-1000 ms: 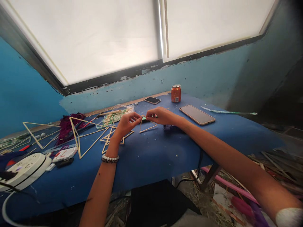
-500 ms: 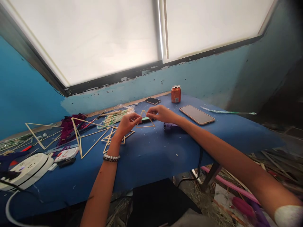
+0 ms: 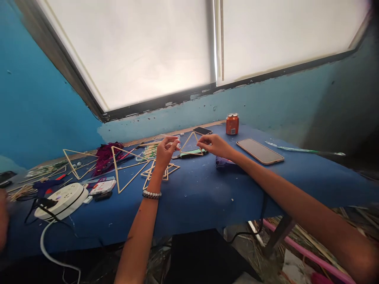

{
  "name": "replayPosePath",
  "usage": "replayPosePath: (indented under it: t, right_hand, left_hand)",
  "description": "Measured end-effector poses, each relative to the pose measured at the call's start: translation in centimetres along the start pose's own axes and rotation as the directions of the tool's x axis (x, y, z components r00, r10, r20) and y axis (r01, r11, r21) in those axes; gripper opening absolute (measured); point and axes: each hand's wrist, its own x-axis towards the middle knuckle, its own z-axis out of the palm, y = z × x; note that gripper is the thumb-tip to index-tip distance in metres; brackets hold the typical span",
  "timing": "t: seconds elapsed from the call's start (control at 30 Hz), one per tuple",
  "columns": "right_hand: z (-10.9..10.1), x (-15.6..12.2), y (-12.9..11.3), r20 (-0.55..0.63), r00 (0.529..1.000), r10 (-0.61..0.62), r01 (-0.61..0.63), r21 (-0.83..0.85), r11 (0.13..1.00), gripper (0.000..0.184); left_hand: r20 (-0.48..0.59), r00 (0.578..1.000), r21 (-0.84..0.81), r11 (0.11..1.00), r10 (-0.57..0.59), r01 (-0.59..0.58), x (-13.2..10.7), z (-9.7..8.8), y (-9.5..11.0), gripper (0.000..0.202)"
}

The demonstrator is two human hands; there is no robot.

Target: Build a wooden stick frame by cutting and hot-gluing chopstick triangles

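Observation:
My right hand (image 3: 214,145) pinches a small triangle of thin pale sticks (image 3: 188,139) by its right side, holding it upright above the table. Just left of the triangle is my left hand (image 3: 167,150); its fingers are bent, with the tips apart, and nothing shows between them. A green and black object (image 3: 194,153) lies behind the triangle's lower edge. Near my left wrist a star-like stick frame (image 3: 170,171) rests on the table. Farther left stands a larger stick frame (image 3: 117,175).
An orange can (image 3: 232,124) and a large phone (image 3: 260,151) are on the right. A second phone (image 3: 202,130) lies at the back. Purple yarn (image 3: 108,157) and a white round power strip (image 3: 63,201) are on the left. Part of another person's arm (image 3: 2,219) shows at the left edge.
My left hand has come off the triangle and moved slightly left of it. My right hand has shifted its hold to the triangle's right side. The view has turned left.

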Motion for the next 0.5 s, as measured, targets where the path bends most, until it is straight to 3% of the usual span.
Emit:
replayPosePath:
  t: [0.1,0.17,0.3,0.37,0.5]
  right_hand:
    - [0.1,0.1,0.3,-0.042,0.999,-0.012,0.012,-0.003,1.000,0.037]
    - [0.1,0.1,0.3,-0.056,0.998,-0.013,0.013,0.008,1.000,0.037]
    - [0.0,0.0,-0.3,-0.048,0.999,-0.006,0.006,-0.009,1.000,0.037]
    - [0.0,-0.1,-0.6,-0.035,0.999,-0.002,0.002,-0.022,1.000,0.037]
    - [0.2,-0.2,-0.7,0.008,1.000,0.006,-0.006,-0.038,0.999,0.037]
  left_hand:
    - [-0.056,0.998,0.023,1.000,0.011,-0.010,0.0,-1.6,0.6,0.041]
    - [-0.075,0.997,0.063,0.998,0.001,0.004,-0.2,-3.7,0.7,0.043]
    - [0.071,0.995,0.231,0.971,-0.073,0.055,-1.8,-9.0,-0.4,0.038]
    - [0.166,0.974,0.380,0.921,-0.155,0.082,-3.1,-11.2,-1.4,0.037]
    - [0.242,0.934,0.530,0.842,-0.263,0.099,-5.6,-12.8,-3.0,0.039]
